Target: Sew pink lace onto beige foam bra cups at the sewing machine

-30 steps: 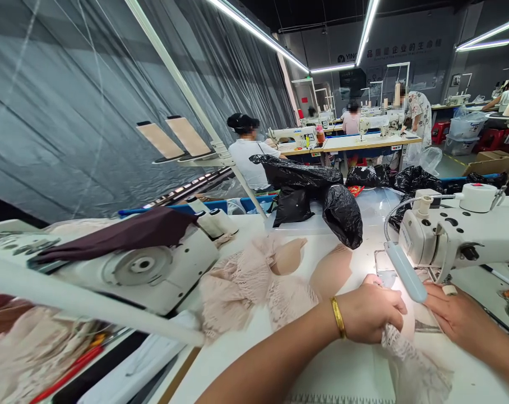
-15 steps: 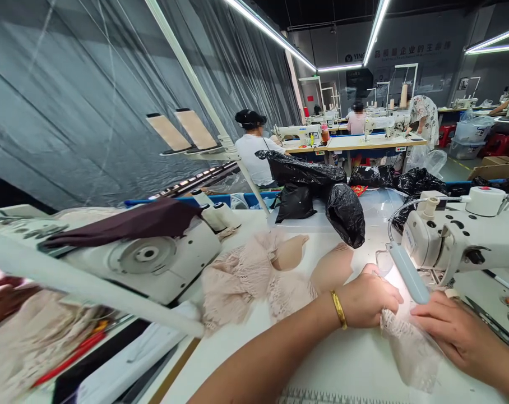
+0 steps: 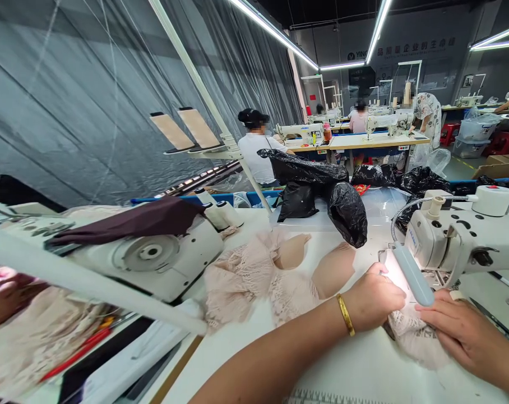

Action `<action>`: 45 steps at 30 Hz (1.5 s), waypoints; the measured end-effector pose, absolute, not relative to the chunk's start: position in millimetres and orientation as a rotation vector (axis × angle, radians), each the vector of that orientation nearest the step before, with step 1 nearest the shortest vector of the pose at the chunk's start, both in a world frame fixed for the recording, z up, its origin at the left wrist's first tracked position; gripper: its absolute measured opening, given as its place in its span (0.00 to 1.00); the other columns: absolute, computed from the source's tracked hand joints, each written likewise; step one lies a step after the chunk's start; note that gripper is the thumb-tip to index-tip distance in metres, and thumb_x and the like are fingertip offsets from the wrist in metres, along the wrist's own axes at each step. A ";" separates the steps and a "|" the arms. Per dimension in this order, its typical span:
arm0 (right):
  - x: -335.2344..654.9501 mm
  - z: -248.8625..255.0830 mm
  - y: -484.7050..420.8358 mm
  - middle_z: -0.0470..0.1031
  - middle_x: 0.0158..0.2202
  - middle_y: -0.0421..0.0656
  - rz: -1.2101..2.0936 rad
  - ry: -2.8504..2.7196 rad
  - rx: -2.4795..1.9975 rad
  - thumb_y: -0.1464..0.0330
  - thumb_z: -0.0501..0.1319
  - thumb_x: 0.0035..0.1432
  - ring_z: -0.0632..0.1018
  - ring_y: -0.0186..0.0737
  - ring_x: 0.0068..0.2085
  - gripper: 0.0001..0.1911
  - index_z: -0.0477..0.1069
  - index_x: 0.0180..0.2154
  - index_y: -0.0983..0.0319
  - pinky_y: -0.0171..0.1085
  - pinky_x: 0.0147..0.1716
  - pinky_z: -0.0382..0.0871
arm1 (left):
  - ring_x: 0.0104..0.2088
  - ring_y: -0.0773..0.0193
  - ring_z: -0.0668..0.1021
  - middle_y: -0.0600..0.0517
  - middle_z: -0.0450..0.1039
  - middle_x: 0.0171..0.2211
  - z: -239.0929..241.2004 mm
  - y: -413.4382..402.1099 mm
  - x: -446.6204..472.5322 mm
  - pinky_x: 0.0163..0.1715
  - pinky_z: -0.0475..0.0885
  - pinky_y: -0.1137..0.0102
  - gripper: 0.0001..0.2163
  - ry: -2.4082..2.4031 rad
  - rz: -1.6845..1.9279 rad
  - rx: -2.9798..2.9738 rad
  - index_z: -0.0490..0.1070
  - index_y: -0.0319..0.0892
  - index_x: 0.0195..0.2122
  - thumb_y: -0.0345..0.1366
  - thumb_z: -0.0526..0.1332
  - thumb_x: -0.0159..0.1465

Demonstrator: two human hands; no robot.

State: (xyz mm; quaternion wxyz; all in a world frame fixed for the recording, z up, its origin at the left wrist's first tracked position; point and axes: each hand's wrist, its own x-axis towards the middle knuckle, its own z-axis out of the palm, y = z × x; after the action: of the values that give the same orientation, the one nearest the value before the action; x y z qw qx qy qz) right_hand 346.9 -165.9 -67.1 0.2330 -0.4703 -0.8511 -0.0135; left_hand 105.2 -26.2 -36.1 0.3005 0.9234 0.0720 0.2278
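My left hand [image 3: 374, 300], with a gold bangle on its wrist, is closed on a piece of pale pink lace fabric [image 3: 418, 339] on the white table, right beside the head of a white sewing machine [image 3: 460, 241]. My right hand [image 3: 456, 331] rests flat on the same lace from the right, fingers pressing it down. The machine's lamp [image 3: 412, 275] lights the spot between my hands. The needle itself is hidden behind the lamp.
A heap of pink lace and beige bra cups [image 3: 280, 269] lies left of my hands. Black plastic bags [image 3: 322, 191] sit behind. Another sewing machine [image 3: 145, 255] with dark cloth on it stands at the left. Other people work at distant tables.
The lace that hung toward the table's front edge has been drawn up under the machine head. Both hands have shifted slightly with it, and the camera has turned a little.
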 end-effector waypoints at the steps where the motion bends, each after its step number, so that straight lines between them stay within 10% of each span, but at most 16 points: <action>1: 346.9 -68.0 -165.6 0.84 0.52 0.40 -0.050 -2.329 -1.324 0.72 0.58 0.69 0.82 0.46 0.52 0.21 0.74 0.59 0.50 0.42 0.49 0.76 | 0.38 0.53 0.75 0.48 0.74 0.28 -35.2 -28.9 106.1 0.59 0.59 0.54 0.09 0.226 0.638 2.361 0.76 0.48 0.26 0.30 0.62 0.62; 7: 351.7 -83.1 -160.8 0.84 0.49 0.45 -0.057 -2.194 -1.590 0.68 0.53 0.72 0.81 0.52 0.50 0.17 0.75 0.56 0.54 0.49 0.50 0.77 | 0.42 0.48 0.76 0.43 0.74 0.31 -38.0 -43.7 113.8 0.59 0.63 0.49 0.10 0.344 0.720 2.078 0.80 0.48 0.30 0.41 0.64 0.68; 16: 351.6 -78.9 -151.0 0.83 0.52 0.50 -0.093 -2.088 -1.767 0.63 0.49 0.75 0.79 0.59 0.57 0.21 0.80 0.53 0.56 0.55 0.53 0.78 | 0.43 0.55 0.78 0.45 0.78 0.36 -58.5 -40.3 125.5 0.55 0.71 0.55 0.07 0.291 0.575 3.074 0.78 0.40 0.38 0.29 0.60 0.71; 31: 328.6 -68.6 -167.7 0.75 0.65 0.49 -0.294 -2.301 -1.311 0.67 0.58 0.72 0.74 0.52 0.65 0.27 0.61 0.69 0.56 0.50 0.58 0.71 | 0.49 0.50 0.77 0.45 0.77 0.49 -16.2 -41.1 104.9 0.47 0.72 0.62 0.21 0.403 0.194 2.956 0.74 0.43 0.55 0.46 0.68 0.63; 45: 341.6 -81.0 -158.6 0.81 0.58 0.44 -0.447 -2.305 -1.519 0.76 0.51 0.69 0.80 0.49 0.51 0.22 0.73 0.57 0.55 0.50 0.52 0.64 | 0.47 0.48 0.77 0.43 0.76 0.46 -14.1 -50.3 101.6 0.50 0.67 0.53 0.11 0.257 0.108 3.143 0.74 0.40 0.43 0.40 0.64 0.64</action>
State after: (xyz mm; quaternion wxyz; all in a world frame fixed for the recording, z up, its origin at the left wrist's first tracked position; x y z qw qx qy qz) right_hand 341.6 -158.6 -81.0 0.1719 -0.5352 -0.8120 -0.1573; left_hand 101.6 -50.3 -14.1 -0.0068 0.9961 0.0814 0.0342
